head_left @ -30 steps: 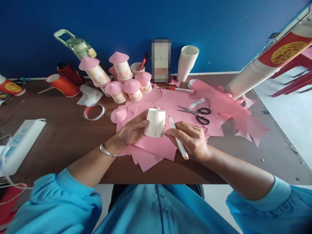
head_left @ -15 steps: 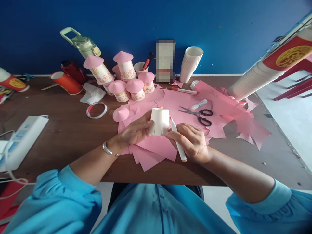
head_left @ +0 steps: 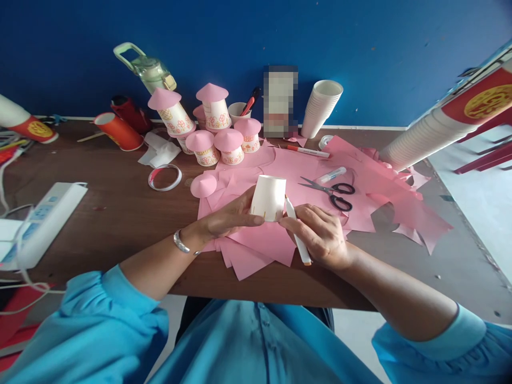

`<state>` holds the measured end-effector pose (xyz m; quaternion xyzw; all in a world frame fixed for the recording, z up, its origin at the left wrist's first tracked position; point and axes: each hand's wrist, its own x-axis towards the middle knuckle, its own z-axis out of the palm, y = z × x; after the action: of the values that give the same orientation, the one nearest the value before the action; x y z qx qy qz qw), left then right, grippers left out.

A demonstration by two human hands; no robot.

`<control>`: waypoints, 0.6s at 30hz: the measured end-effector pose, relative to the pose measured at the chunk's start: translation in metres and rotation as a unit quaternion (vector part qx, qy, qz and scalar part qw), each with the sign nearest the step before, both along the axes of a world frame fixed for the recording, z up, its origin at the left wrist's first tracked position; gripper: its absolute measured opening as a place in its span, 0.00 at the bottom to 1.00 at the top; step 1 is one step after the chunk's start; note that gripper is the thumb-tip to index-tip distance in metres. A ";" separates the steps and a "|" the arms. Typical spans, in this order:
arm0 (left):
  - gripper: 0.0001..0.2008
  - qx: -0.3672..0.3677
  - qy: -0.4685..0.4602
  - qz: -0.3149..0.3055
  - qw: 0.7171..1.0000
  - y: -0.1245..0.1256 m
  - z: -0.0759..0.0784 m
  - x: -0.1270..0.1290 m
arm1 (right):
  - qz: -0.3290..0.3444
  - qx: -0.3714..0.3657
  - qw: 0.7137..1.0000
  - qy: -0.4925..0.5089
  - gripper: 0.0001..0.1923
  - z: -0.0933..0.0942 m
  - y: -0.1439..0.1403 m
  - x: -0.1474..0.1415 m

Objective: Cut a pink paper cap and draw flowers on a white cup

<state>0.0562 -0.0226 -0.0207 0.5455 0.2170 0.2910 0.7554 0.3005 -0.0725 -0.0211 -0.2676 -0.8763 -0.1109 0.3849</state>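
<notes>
Your left hand (head_left: 228,218) is curled around a white paper cup (head_left: 271,194), its thumb lying along the near side by the lower edge and most of its fingers hidden behind. You have that cup raised in front of you, over the spread of pink paper (head_left: 260,250) on the brown bench (head_left: 112,229), narrower end up and leaning slightly, with short yellowish strokes near its lower edge. Your right hand (head_left: 322,234) is closed around a white marker (head_left: 299,233), tip upward just beside the cup's right side, orange end pointing down towards you; you cannot tell whether the tip touches the cup. To the right of your hands, scissors (head_left: 328,190) lie on the pink paper with their blades slightly apart, near a small clear tube (head_left: 332,174); a red-capped pen (head_left: 309,152) lies farther back. To the left you have a loose pink cone (head_left: 204,186) and a roll of tape (head_left: 175,184). Behind them stand decorated cups (head_left: 208,154) under pink cone roofs, and a stack of plain white cups (head_left: 320,111) stands by the blue wall (head_left: 224,37).
</notes>
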 end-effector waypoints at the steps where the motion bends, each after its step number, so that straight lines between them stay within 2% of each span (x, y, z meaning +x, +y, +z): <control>1: 0.32 0.001 0.004 0.006 1.000 0.000 0.001 0.000 | 0.001 -0.005 1.000 0.010 0.15 0.001 0.000 0.000; 8: 0.31 0.036 0.063 0.038 0.997 0.004 0.005 0.000 | 0.012 0.000 0.997 0.074 0.19 0.013 -0.004 0.007; 13: 0.31 0.032 0.060 0.040 0.997 0.004 0.002 -0.001 | 0.047 -0.020 0.995 0.087 0.13 0.017 -0.007 0.003; 18: 0.32 0.044 0.091 0.052 0.994 0.004 0.003 -0.001 | 0.045 -0.056 0.991 0.113 0.08 0.020 -0.006 -0.001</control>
<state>0.0554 -0.0186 -0.0178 0.5900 0.3000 0.2885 0.6918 0.3000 -0.0789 -0.0007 -0.2601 -0.8431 -0.0132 0.4705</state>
